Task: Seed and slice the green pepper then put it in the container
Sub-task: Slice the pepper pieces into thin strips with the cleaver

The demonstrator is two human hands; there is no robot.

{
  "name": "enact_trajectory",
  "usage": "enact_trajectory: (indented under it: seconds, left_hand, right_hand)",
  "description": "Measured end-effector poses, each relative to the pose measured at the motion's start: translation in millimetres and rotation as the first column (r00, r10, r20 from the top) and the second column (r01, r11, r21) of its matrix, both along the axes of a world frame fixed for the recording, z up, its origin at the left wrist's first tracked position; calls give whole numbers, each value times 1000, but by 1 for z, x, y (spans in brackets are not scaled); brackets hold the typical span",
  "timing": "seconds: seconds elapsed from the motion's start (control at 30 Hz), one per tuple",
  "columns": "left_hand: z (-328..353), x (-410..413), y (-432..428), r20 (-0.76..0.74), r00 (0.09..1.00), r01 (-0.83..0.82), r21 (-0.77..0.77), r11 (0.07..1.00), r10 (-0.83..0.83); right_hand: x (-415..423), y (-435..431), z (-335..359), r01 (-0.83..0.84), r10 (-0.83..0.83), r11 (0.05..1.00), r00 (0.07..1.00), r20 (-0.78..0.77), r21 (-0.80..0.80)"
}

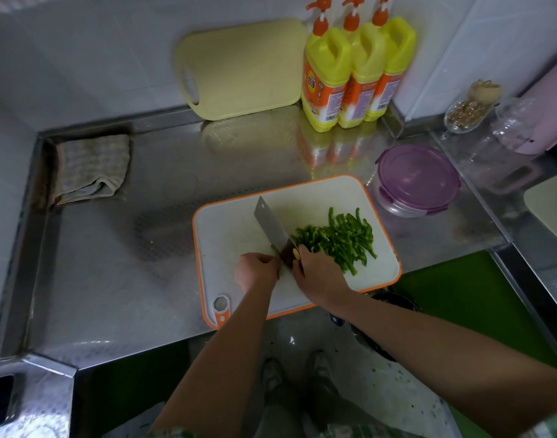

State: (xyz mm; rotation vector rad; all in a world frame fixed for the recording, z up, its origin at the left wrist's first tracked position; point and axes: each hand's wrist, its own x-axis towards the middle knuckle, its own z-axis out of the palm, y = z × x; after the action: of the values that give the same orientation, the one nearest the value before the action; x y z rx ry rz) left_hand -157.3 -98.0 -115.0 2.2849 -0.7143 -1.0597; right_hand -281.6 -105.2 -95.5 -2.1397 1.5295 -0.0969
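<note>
A stainless steel counter (112,279) runs along a white tiled wall, and near its front edge lies a white cutting board (232,229) with an orange rim. Over the board's near half, the right hand (318,273) is wrapped around the dark handle of a cleaver (269,222), whose blade angles away to the upper left. Just left of the blade, the left hand (258,270) has its fingers curled down on a last bit of green pepper (274,249) (only a sliver of it shows past the fingertips). To the right of the blade, a loose heap of pepper strips (340,238) lies on the board. Beyond the board's far right corner stands a round container (417,178) with its purple lid on. Further back, a yellow board (242,71) leans on the wall beside three yellow pump bottles (356,77), and a folded cloth (90,169) lies in the far left corner.
</note>
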Motion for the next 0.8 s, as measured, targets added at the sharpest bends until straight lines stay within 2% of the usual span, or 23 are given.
enact_trajectory:
  seconds: [0.53,0.8]
  left_hand:
    - [1,-1,-5,-4,1000,10,40,999,-10]
    - [-1,0,-3,23,998,62,51,997,-64]
  right_hand:
    - [13,1,-5,13,-11,1000,993,-114,11]
    - [22,-8,-11,42,-40,999,993,-107,18]
